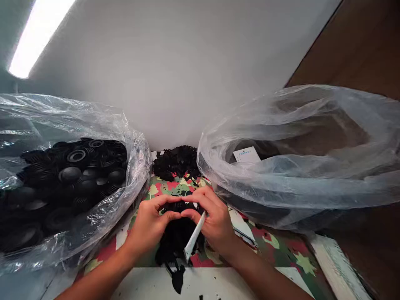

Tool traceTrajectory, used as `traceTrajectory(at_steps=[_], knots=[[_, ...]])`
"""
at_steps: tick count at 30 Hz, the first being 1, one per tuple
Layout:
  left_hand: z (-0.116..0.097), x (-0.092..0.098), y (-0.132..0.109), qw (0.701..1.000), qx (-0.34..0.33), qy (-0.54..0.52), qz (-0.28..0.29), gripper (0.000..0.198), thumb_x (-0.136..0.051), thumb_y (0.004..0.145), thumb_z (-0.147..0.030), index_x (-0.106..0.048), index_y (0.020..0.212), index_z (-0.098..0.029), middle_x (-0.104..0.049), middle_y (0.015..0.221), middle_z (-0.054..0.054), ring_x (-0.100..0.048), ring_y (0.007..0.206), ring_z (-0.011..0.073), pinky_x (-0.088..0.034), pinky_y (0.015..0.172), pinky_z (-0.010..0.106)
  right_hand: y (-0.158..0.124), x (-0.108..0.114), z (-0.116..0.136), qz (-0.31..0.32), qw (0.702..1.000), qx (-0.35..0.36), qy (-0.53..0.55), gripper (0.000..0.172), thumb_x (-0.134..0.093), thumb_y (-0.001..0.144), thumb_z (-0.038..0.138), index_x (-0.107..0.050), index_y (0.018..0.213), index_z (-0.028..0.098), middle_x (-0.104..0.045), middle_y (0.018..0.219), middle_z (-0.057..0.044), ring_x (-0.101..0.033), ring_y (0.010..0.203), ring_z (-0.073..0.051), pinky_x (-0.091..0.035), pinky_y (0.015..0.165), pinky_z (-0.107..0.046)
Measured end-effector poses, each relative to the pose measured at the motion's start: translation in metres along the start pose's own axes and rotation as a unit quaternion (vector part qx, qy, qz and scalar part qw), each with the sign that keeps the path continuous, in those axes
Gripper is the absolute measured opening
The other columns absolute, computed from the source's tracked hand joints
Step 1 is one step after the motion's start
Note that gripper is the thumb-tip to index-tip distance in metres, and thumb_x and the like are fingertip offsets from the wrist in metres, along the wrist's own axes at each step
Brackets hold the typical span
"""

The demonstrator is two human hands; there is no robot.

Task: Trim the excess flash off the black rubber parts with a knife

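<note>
My left hand and my right hand meet at the middle of the work surface, thumb tips and index fingertips close together. The fingers of both hands are curled in around a dark spot, and what they pinch there is hidden against the black behind. A slim white tool is tucked in my right hand and points down toward me; its kind does not show. Below the hands lies a heap of black scraps, with one piece hanging toward the white board.
At left, a clear plastic bag holds many black ribbed round parts. Another clear bag stands open at right with a white card inside. More black scraps lie against the wall on the camouflage-patterned cloth.
</note>
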State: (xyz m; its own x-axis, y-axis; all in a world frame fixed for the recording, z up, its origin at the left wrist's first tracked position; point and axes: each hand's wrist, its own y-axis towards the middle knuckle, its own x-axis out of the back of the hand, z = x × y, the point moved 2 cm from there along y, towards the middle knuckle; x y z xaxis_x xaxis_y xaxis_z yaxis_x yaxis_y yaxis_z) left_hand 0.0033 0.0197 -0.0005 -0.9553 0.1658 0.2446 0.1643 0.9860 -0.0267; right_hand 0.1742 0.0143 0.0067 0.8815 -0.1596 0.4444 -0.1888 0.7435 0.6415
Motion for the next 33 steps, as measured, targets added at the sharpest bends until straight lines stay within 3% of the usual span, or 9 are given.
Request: traceTrajectory(at_steps=[4,7,13,16,18,21,24,27,33], knots=[[0.001,-0.001,-0.002,1.0,-0.029,0.004,0.0,0.024,-0.071,0.074,-0.018,-0.08,0.095,-0.025,-0.08,0.094,-0.001,-0.071,0.083,0.0182,-0.053,0.081,0.026,-0.002,-0.008,-0.001,0.003,0.999,-0.04,0.026,0.004,-0.069,0.09,0.021,-0.072,0.087,0.019,-0.061,0.083,-0.001,-0.061,0.075,-0.011,-0.049,0.066,-0.021],[0.0,-0.002,-0.005,0.998,-0.055,0.025,-0.023,0.024,-0.072,0.073,-0.018,-0.081,0.095,-0.024,-0.08,0.094,0.0,-0.072,0.082,0.0193,-0.055,0.085,0.029,-0.003,-0.01,-0.002,-0.01,0.996,-0.081,0.037,0.011,-0.067,0.088,0.015,-0.068,0.078,0.018,-0.06,0.079,0.0,-0.058,0.072,-0.01,-0.046,0.064,-0.02],[-0.005,-0.008,-0.009,0.989,-0.122,0.051,-0.064,0.024,-0.067,0.077,-0.016,-0.079,0.096,-0.023,-0.08,0.091,0.001,-0.074,0.077,0.0178,-0.058,0.072,0.025,-0.006,-0.016,-0.004,0.008,0.986,-0.165,0.036,0.017,-0.047,0.085,0.007,-0.052,0.071,0.017,-0.055,0.076,0.0,-0.051,0.071,-0.011,-0.038,0.063,-0.021],[-0.009,-0.01,-0.013,0.982,-0.164,0.032,-0.093,0.021,-0.069,0.077,-0.014,-0.079,0.093,-0.022,-0.08,0.089,0.001,-0.075,0.079,0.0167,-0.058,0.073,0.023,-0.005,-0.016,-0.016,0.005,0.977,-0.213,0.033,0.014,-0.042,0.087,0.015,-0.046,0.074,0.018,-0.052,0.076,0.0,-0.047,0.07,-0.012,-0.036,0.063,-0.022],[-0.011,-0.009,-0.016,0.978,-0.179,0.001,-0.106,0.017,-0.07,0.076,-0.014,-0.079,0.088,-0.021,-0.08,0.088,0.001,-0.075,0.081,0.0167,-0.059,0.076,0.022,-0.003,-0.01,-0.03,-0.025,0.965,-0.258,0.028,0.021,-0.039,0.092,0.028,-0.043,0.074,0.019,-0.048,0.071,0.0,-0.043,0.065,-0.012,-0.034,0.061,-0.023],[-0.01,-0.003,-0.015,0.986,-0.136,-0.04,-0.093,0.014,-0.073,0.076,-0.018,-0.079,0.087,-0.021,-0.079,0.084,0.001,-0.074,0.076,0.0155,-0.058,0.07,0.02,0.003,0.003,-0.047,-0.033,0.951,-0.306,0.036,0.032,-0.038,0.096,0.043,-0.044,0.075,0.019,-0.043,0.064,0.002,-0.038,0.059,-0.012,-0.032,0.058,-0.023],[-0.004,0.002,-0.009,0.994,-0.06,-0.063,-0.064,0.015,-0.076,0.075,-0.024,-0.08,0.089,-0.021,-0.077,0.076,0.0,-0.069,0.065,0.0131,-0.053,0.059,0.019,0.009,0.011,-0.046,0.024,0.963,-0.265,0.033,0.023,-0.052,0.089,0.036,-0.057,0.078,0.017,-0.055,0.073,-0.001,-0.046,0.065,-0.012,-0.036,0.062,-0.023],[0.001,0.004,-0.004,0.996,-0.02,-0.071,-0.047,0.017,-0.076,0.074,-0.026,-0.08,0.09,-0.02,-0.077,0.078,0.001,-0.067,0.067,0.0139,-0.052,0.06,0.02,0.01,0.013,-0.033,0.035,0.974,-0.223,0.015,0.016,-0.058,0.087,0.028,-0.068,0.083,0.016,-0.063,0.083,-0.003,-0.051,0.069,-0.012,-0.038,0.064,-0.023],[0.002,-0.001,-0.005,0.998,-0.022,-0.034,-0.04,0.019,-0.074,0.073,-0.024,-0.08,0.091,-0.022,-0.079,0.087,0.002,-0.07,0.077,0.0171,-0.054,0.072,0.025,0.005,0.006,-0.005,0.027,0.99,-0.123,0.056,0.01,-0.065,0.091,0.023,-0.075,0.09,0.02,-0.066,0.082,-0.002,-0.061,0.074,-0.012,-0.046,0.066,-0.023]])
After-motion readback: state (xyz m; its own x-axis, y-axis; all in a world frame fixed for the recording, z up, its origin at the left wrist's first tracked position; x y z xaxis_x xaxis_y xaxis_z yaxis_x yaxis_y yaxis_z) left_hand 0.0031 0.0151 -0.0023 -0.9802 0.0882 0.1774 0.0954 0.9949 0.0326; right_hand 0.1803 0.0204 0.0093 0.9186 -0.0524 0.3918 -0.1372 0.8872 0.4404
